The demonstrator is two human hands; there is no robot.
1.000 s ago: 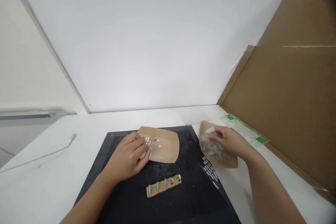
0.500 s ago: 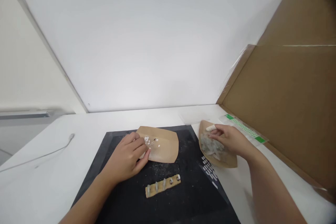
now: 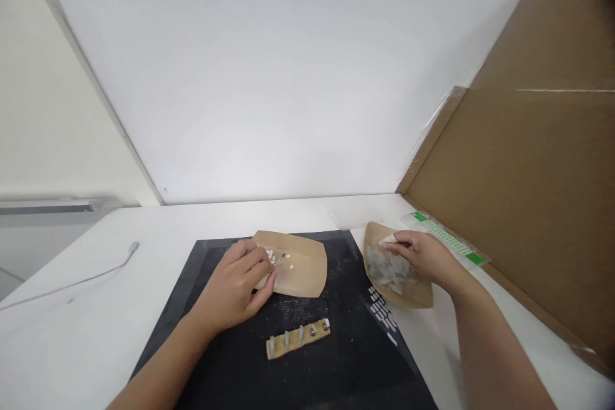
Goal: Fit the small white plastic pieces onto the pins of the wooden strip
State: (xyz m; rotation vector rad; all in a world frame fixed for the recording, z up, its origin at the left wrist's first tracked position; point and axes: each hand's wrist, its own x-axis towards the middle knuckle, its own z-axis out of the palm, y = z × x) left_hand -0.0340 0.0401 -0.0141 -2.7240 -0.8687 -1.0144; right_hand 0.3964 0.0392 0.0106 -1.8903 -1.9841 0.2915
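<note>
The left hand's fingers curl narrowly over the left side of a paper tray, probably steadying it; I cannot tell whether they pinch anything. The right hand's fingers are drawn close together over clear pieces in the other tray, any grip unclear. Nearer the body, a studded strip lies on the black mat, seemingly placed within reach of both.
</note>
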